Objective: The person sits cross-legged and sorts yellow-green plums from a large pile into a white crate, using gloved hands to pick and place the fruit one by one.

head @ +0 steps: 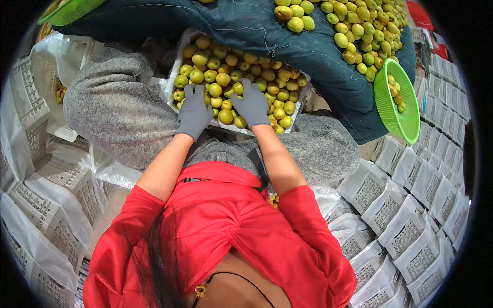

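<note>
My left hand (194, 113), in a grey glove, rests on the near left part of a plastic-lined crate (171, 82) heaped with small yellow-green fruits (223, 79) that look like jujubes. Its fingers are apart, with no fruit visible in them. My right hand (252, 104), gloved likewise, lies on the fruits near the middle. Its thumb and fingertips touch a yellow fruit (237, 88); whether they grip it is hidden. The crate stands between my bent legs. Some fruits show brown patches.
Beyond the crate, a dark blue-green cloth (238, 19) covers a raised surface bearing loose fruits (369, 29). A green plastic basket (414, 111) with several fruits tilts at its right edge; another green basket (75, 9) sits upper left. Plastic-lined crates stand at left (50, 204) and right (408, 227).
</note>
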`<action>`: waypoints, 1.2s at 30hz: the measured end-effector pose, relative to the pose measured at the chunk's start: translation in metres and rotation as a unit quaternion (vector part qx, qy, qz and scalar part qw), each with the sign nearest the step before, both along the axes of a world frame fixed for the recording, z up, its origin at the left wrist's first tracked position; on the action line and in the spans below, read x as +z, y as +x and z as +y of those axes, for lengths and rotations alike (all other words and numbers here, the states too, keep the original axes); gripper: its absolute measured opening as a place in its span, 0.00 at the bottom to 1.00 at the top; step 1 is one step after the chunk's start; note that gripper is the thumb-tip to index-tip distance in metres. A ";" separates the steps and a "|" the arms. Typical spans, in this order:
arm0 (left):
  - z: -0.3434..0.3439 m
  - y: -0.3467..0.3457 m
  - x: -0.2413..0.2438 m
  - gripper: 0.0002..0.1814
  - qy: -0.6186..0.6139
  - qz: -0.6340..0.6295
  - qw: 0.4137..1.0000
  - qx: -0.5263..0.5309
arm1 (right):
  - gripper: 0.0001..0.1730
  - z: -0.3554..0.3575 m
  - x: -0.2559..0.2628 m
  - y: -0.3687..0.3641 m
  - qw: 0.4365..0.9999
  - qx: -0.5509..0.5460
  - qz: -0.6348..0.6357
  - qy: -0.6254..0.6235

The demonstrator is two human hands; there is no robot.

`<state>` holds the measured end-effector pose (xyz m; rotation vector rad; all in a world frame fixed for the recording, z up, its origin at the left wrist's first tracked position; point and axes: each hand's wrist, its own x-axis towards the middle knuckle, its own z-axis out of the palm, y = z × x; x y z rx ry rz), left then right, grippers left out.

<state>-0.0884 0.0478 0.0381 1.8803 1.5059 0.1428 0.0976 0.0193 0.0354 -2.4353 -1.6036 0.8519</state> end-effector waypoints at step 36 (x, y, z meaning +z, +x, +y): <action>0.000 0.015 -0.006 0.27 -0.033 0.042 0.997 -0.048 | 0.14 -0.071 0.007 0.091 0.987 -0.057 0.002 0.150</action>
